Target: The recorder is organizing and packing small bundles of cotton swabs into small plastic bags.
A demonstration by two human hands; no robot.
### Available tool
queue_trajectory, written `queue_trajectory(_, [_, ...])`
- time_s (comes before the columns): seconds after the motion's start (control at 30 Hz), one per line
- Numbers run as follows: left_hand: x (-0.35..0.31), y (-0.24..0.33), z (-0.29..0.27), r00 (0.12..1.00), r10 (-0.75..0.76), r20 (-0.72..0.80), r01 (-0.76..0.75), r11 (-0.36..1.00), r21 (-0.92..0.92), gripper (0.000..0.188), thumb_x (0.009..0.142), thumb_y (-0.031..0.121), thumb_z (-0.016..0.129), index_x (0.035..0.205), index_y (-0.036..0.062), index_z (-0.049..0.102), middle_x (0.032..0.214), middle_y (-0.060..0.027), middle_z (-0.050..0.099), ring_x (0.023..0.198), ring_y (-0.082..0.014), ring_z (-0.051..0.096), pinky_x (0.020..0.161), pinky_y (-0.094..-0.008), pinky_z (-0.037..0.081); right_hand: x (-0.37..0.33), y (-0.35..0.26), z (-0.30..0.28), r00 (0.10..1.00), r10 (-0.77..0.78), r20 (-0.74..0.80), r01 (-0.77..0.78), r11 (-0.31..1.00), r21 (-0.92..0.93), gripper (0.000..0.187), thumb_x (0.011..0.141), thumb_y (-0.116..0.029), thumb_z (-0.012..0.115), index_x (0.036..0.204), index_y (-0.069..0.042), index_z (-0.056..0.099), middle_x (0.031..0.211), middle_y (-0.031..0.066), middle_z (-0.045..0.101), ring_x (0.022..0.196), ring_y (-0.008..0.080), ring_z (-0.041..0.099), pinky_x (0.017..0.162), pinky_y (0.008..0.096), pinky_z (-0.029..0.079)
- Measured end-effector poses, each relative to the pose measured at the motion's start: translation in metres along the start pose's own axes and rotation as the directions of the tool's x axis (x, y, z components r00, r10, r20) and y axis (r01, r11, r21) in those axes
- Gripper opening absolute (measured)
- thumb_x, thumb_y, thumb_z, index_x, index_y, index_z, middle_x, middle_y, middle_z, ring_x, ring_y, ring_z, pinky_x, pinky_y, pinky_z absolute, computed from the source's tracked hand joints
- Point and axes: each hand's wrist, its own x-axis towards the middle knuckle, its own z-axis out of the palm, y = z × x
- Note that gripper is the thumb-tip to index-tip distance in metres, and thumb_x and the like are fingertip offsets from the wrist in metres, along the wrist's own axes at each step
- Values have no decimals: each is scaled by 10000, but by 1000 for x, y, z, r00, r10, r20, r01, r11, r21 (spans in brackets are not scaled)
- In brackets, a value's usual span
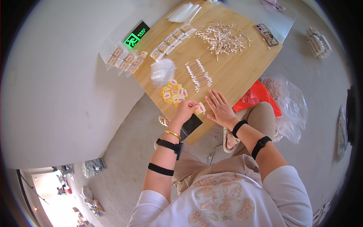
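Note:
Near the front edge of the table, a small yellow-and-white label card [200, 109] lies against the end of a short row of cotton swabs [206, 106]. The fingers of my left hand [186, 110] are pinched at the card's upper edge. My right hand [221, 110] lies flat over the other end of these swabs, fingers stretched out and covering part of them. Farther off, a longer row of cotton swabs [199, 75] is laid side by side. A pile of similar label cards [174, 93] sits just beyond my left hand.
On the wooden table [228, 72] are a loose heap of swabs [222, 38], clear bags [162, 72], packed swab boxes [170, 41] and a phone [266, 34]. A black flat pad [191, 126] lies by my left wrist. A red bag [254, 97] stands beside my knee.

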Motion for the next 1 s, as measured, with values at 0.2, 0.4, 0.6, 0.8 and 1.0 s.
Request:
queue_trajectory(0.2, [18,1,21,990,62,-128,-41,986,160,215,813,128,797,956,9,690,825,-80,724,763,-151,695,705,-302,546,4,-3,1,1000,-11,-26,11,1000,10,830,924,-549,545,1527,-30,306,1590,218,272,1501,347,215,1240,457,145])
queue_trajectory(0.4, [21,4,34,985,-17,-173,64,961,268,258,760,186,824,940,83,671,811,-52,721,755,-184,701,702,-335,530,0,1,1,1000,1,-13,0,999,33,840,918,-555,549,1527,-35,298,1587,215,279,1501,347,215,1238,459,147])
queue_trajectory(0.6, [16,-7,33,940,166,-298,-49,931,363,231,790,222,800,917,83,666,773,-52,698,715,-206,677,680,-354,519,3,-4,0,1000,-29,-10,29,1000,-10,778,925,-549,545,1545,-143,306,1599,212,254,1501,349,214,1235,465,150])
queue_trajectory(0.8, [-37,-6,0,912,-114,-394,261,902,345,284,876,363,703,833,84,672,739,-98,686,713,-292,673,691,-432,528,-1,1,2,1000,-21,-12,21,1000,-21,745,927,-534,551,1537,-165,333,1605,214,239,1501,349,211,1234,470,150])
queue_trajectory(1.0, [-108,-26,-1,896,-367,-251,444,767,462,407,883,480,659,815,82,703,820,-130,729,826,-327,710,740,-448,552,-1,1,5,1000,-20,-8,19,999,-42,758,931,-550,539,1548,-165,326,1613,216,219,1508,348,194,1237,467,134])
